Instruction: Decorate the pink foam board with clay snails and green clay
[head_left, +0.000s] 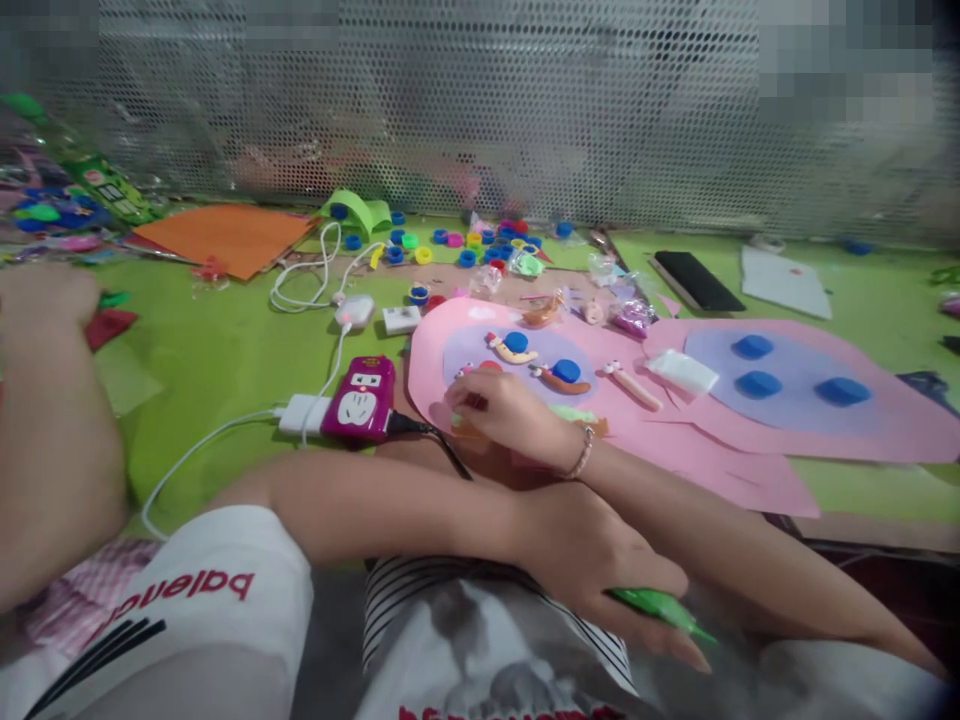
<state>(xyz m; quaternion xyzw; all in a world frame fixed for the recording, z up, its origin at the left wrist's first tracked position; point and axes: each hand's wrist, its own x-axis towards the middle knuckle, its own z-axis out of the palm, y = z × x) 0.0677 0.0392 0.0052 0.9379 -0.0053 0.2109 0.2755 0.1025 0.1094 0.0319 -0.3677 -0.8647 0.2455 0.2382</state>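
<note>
My right hand, a bead bracelet at its wrist, reaches in from the lower right. It rests on a pink paper sheet, with its fingers curled down at the edge of a lilac circle. What is under the fingertips is hidden. Clay snails with blue bottle caps lie just beyond it. My left hand is blurred at the far left beside a red paper scrap, its fingers out of sight. Another person's arm in a white sleeve crosses below, their hand holding a green pointed thing.
A purple device with white charger cables lies left of the pink sheet on the green table. A second pink sheet carries three blue caps. Several loose coloured caps, orange paper, a black phone and a mesh wall stand behind.
</note>
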